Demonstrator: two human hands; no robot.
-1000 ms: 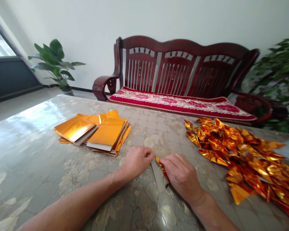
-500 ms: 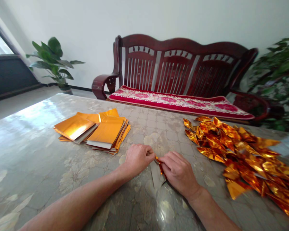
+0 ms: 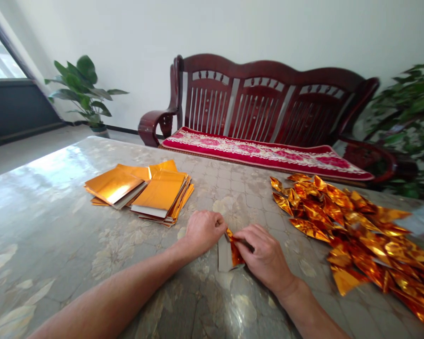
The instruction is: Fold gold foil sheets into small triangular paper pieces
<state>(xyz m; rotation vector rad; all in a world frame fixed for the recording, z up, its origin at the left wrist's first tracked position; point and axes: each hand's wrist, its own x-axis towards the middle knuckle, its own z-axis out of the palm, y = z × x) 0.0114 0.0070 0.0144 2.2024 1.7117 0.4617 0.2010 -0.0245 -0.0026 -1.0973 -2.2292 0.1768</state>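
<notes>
A small sheet of gold foil paper [image 3: 229, 254], silver on its back, lies partly folded on the patterned table [image 3: 56, 235] in front of me. My left hand [image 3: 203, 231] pinches its upper left corner. My right hand [image 3: 265, 256] holds its right side, fingers pressing the folded gold flap. A stack of flat gold sheets [image 3: 144, 190] lies to the far left. A heap of folded gold pieces [image 3: 353, 226] covers the right of the table.
Beyond the table stands a dark wooden bench [image 3: 268, 103] with a red cushion [image 3: 265, 153]. A potted plant [image 3: 83, 92] stands at the far left by a window, and another plant [image 3: 410, 127] at the right edge.
The sheet was a narrow folded strip between my hands; now it is shorter and wider, with a gold flap folded over the silver side. My right hand has shifted slightly along it.
</notes>
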